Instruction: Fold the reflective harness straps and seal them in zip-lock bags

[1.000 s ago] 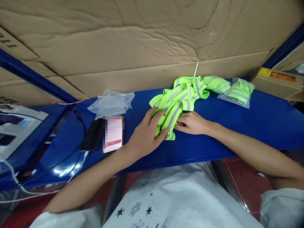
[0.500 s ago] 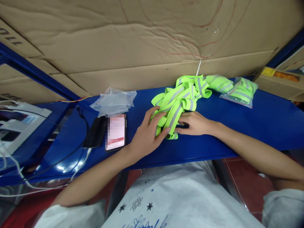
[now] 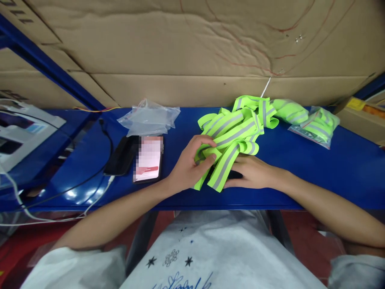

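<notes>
A tangled bundle of neon-green straps with grey reflective stripes (image 3: 234, 132) lies on the blue table (image 3: 300, 168). My left hand (image 3: 189, 164) curls round several of the strap loops at the bundle's near left side, thumb over them. My right hand (image 3: 255, 172) lies low on the table just right of the hanging strap ends, its fingertips hidden under the straps beside a small dark thing I cannot make out. The strap ends hang down between both hands.
A lit phone (image 3: 148, 158) and a dark phone (image 3: 122, 155) lie left of my hands, cables trailing off. Empty clear bags (image 3: 148, 118) sit behind them. A bagged strap bundle (image 3: 315, 124) rests at the right. Cardboard (image 3: 192, 52) walls the back.
The view has shifted, so everything sits a little to the right and nearer. My left hand has gathered the strap loops more tightly; my right hand has slid further under the strap ends.
</notes>
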`<state>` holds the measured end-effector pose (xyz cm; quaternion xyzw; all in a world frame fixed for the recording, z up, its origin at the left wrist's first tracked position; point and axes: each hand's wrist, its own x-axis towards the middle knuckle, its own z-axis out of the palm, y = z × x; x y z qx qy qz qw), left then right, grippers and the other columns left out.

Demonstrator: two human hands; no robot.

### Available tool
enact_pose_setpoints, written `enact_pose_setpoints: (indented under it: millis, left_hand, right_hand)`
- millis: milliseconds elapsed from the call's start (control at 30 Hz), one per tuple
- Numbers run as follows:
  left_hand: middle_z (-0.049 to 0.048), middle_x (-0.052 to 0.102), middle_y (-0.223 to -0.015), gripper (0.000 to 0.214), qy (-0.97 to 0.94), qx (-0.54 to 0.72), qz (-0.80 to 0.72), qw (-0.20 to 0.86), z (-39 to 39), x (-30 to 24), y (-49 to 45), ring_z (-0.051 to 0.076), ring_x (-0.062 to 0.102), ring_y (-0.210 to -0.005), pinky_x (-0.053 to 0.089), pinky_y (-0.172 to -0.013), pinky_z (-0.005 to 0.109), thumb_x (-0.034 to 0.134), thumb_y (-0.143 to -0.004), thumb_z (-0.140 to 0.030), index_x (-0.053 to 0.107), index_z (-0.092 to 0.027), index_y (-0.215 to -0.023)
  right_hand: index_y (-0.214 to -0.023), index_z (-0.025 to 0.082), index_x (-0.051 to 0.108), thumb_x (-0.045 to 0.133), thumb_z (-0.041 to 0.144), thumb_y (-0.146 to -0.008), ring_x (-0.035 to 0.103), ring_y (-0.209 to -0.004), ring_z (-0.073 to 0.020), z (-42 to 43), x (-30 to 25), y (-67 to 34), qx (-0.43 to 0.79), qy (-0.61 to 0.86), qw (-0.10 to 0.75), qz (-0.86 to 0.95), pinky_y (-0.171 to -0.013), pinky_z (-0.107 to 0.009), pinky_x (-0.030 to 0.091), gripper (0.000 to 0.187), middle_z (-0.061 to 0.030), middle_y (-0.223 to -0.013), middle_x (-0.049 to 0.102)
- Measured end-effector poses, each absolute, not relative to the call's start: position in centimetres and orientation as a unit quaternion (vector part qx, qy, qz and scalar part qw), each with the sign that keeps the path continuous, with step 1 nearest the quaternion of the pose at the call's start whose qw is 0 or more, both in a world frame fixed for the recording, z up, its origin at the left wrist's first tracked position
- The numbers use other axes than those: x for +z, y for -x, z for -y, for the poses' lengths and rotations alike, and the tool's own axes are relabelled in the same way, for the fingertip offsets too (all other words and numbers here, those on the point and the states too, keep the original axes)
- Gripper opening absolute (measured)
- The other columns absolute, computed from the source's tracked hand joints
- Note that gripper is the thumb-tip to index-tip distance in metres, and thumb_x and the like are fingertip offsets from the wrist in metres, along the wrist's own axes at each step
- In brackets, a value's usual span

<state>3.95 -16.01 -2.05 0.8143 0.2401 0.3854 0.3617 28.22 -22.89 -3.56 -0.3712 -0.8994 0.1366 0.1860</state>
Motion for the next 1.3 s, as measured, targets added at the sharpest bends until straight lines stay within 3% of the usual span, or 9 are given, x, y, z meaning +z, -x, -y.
enact_pose_setpoints:
  millis: [500,700,867,967,1133,1233,1300]
  left_hand:
    - [0.0017,0.071,-0.11,0.014,-0.792,0.358,-0.267,0.416,15.9,-1.6,-4.0,0.018,0.066,-0.105,0.051,-0.1,0.033,0.066,-0.097,-0.031,0.067,-0.023,-0.109]
    - [0.0011,0.069,-0.106,0.016,-0.678,0.417,-0.306,0.521,14.7,-2.2,-4.5,0.018,0.066,-0.105,0.053,-0.093,0.032,0.068,-0.092,-0.03,0.064,-0.024,-0.106]
    - [-0.0013,0.068,-0.101,0.016,-0.591,0.429,-0.334,0.596,14.3,-2.0,-4.6,0.015,0.067,-0.092,0.055,-0.079,0.029,0.069,-0.088,-0.027,0.061,-0.024,-0.101]
    - [-0.0033,0.066,-0.097,0.02,-0.528,0.478,-0.355,0.606,14.1,-1.5,-4.3,0.014,0.067,-0.084,0.055,-0.072,0.028,0.064,-0.093,-0.029,0.054,-0.026,-0.11]
    - [-0.0019,0.066,-0.097,0.026,-0.53,0.488,-0.351,0.599,12.5,-1.7,-3.7,0.014,0.065,-0.088,0.055,-0.071,0.03,0.057,-0.1,-0.037,0.05,-0.028,-0.123]
    - [-0.0032,0.065,-0.104,0.036,-0.567,0.515,-0.334,0.549,11.3,-3.2,-3.7,0.011,0.057,-0.08,0.05,-0.065,0.03,0.068,-0.094,-0.053,0.053,-0.029,-0.115]
    - [-0.0028,0.063,-0.112,0.035,-0.61,0.529,-0.337,0.484,11.0,-3.9,-3.7,0.012,0.058,-0.087,0.05,-0.066,0.03,0.068,-0.095,-0.054,0.052,-0.03,-0.114]
  right_hand:
    - [-0.139,0.022,0.071,0.061,0.057,-0.102,0.075,-0.115,-0.0302,22.8,-3.2,-28.2,0.129,0.382,0.171,0.899,-0.093,-0.042,0.063,0.052,-0.0137,-0.13,0.075]
    - [-0.127,0.019,0.075,0.056,0.046,-0.107,0.077,-0.104,-0.0233,22.6,-3.2,-28.3,0.159,0.372,0.203,0.892,-0.09,-0.034,0.061,0.039,-0.0112,-0.12,0.078]
    - [-0.117,0.017,0.077,0.052,0.045,-0.108,0.075,-0.103,-0.0244,22.4,-3.2,-28.4,0.174,0.387,0.208,0.881,-0.09,-0.035,0.06,0.039,-0.0127,-0.115,0.078]
    - [-0.113,0.018,0.076,0.057,0.048,-0.105,0.073,-0.097,-0.0216,22.0,-3.4,-28.5,0.284,0.399,0.256,0.833,-0.089,-0.034,0.06,0.036,-0.0096,-0.109,0.079]
    - [-0.107,0.021,0.072,0.068,0.05,-0.094,0.071,-0.085,-0.0199,21.6,-3.6,-28.3,0.512,0.46,0.39,0.611,-0.082,-0.035,0.06,0.031,-0.0031,-0.092,0.076]
    - [-0.112,0.022,0.068,0.067,0.041,-0.089,0.072,-0.092,-0.0219,21.2,-2.9,-28.2,0.561,0.462,0.478,0.495,-0.083,-0.038,0.061,0.03,-0.0039,-0.098,0.076]
    - [-0.108,0.022,0.065,0.062,0.044,-0.09,0.072,-0.098,-0.0227,20.8,-2.3,-28.4,0.55,0.472,0.523,0.45,-0.084,-0.038,0.061,0.029,-0.0048,-0.103,0.076]
